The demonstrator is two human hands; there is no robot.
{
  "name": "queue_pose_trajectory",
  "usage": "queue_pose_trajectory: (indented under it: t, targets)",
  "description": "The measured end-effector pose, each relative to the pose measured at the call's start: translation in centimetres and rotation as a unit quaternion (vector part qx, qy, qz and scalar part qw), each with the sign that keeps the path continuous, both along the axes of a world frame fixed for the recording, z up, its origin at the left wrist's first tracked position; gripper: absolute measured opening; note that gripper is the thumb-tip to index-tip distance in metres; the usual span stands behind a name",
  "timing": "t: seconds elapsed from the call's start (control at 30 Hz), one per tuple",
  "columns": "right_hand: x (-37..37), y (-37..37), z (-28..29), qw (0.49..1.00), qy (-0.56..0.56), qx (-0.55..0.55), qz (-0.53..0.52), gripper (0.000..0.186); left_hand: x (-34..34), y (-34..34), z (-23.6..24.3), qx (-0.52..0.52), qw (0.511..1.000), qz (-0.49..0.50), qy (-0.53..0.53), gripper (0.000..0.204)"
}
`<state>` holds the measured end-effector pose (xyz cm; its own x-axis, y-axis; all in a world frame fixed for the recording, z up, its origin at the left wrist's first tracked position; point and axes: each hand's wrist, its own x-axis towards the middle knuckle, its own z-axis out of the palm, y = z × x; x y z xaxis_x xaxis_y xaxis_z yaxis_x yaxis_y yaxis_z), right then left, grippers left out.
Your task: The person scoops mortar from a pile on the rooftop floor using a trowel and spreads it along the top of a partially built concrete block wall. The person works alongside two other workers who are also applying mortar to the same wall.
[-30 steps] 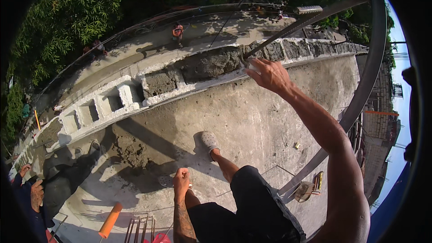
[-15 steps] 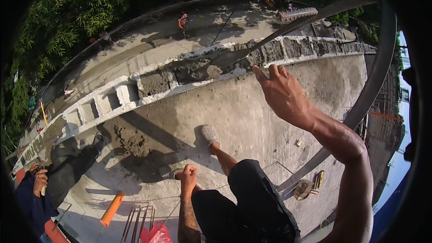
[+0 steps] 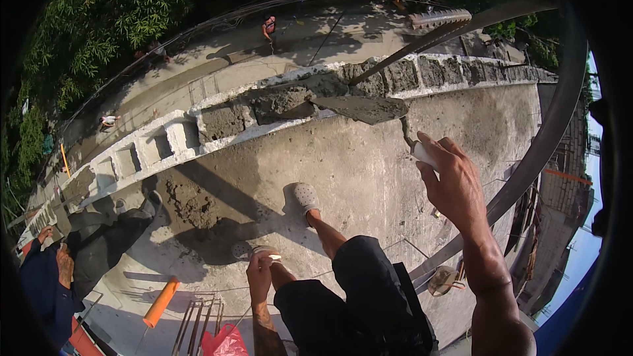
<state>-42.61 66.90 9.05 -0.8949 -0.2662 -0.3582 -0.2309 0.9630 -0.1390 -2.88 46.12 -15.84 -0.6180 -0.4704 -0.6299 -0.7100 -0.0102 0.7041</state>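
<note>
My right hand (image 3: 455,184) is closed around the white handle of a trowel. The mortar-smeared trowel blade (image 3: 366,109) points left, held over the near edge of a hollow-block wall (image 3: 217,146). Its tip is by a lump of wet mortar (image 3: 283,104) on the wall top. Toward the right, the block cells are filled with mortar; several on the left are hollow. My left hand (image 3: 261,280) is low by my knee, fingers closed, with a small whitish object (image 3: 274,257) at the fingertips that I cannot make out.
A co-worker in dark clothes (image 3: 49,283) is at the far left. Dropped mortar (image 3: 191,204) lies on the concrete floor. A dark curved bar (image 3: 544,138) crosses on the right. Orange tube (image 3: 161,302), rebar and red plastic bag (image 3: 225,341) sit near the bottom. A street lies beyond the wall.
My right hand has drawn back toward me and to the right, bringing the trowel blade off the wall top into view. My left hand has shifted slightly left and lower.
</note>
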Motion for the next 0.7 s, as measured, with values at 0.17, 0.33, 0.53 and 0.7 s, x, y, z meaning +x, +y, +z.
queue_pose_trajectory:
  t: [0.17, 0.33, 0.53, 0.7]
  targets:
    - [2.4, 0.6, -5.0, 0.977, -0.038, -0.207, -0.037, 0.035, -0.4, 0.6, -0.3, -0.008, 0.996, -0.089, -0.006, 0.014]
    - [4.1, -1.3, -9.1, 0.967, -0.061, -0.237, -0.076, 0.038, -1.7, 1.0, 0.6, 0.012, 0.998, -0.051, -0.035, 0.015]
    - [3.3, -0.5, -8.1, 0.976, -0.069, -0.198, -0.052, 0.032, -0.4, 0.9, 2.3, -0.032, 0.998, -0.058, -0.021, 0.018]
    - [2.9, 0.1, -9.3, 0.986, 0.028, -0.089, -0.14, 0.036, 1.4, 0.5, 1.0, -0.035, 0.997, -0.027, -0.069, 0.019]
